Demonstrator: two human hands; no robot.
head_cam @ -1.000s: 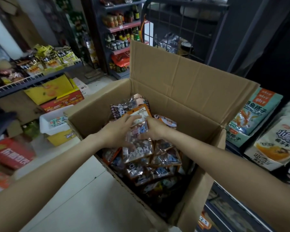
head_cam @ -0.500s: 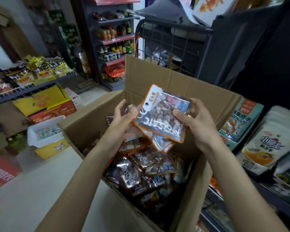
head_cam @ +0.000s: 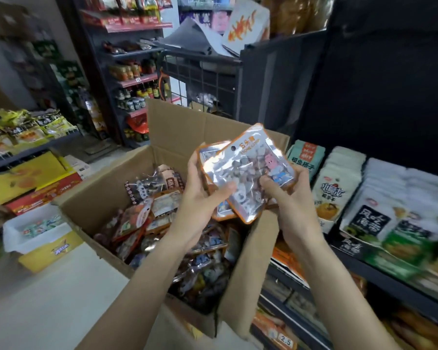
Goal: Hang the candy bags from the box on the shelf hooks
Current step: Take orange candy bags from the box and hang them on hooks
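Above box [head_cam: 111, 208], hands tilt candy bags [head_cam: 248, 170] upright

Lots of shop clutter around here. Far left there's a wire shelf [head_cam: 33, 147] piled with yellow and black snack packs [head_cam: 28, 126]. Below it sit a flat yellow carton [head_cam: 25, 173] and a red one [head_cam: 46, 192], and near those a white tub [head_cam: 33, 236] resting on a small yellow box [head_cam: 52, 252]. Further back a dark rack holds rows of sauce bottles and jars [head_cam: 137, 93]. Next to that is a black wire cage [head_cam: 200, 82] with grey paper and a flame-printed bag [head_cam: 248, 24] on top. Off to the right, a teal pouch [head_cam: 306, 155] stands beside rows of white pouches [head_cam: 339, 183], with a 2.5 price tag [head_cam: 285, 341] on a lower rail.
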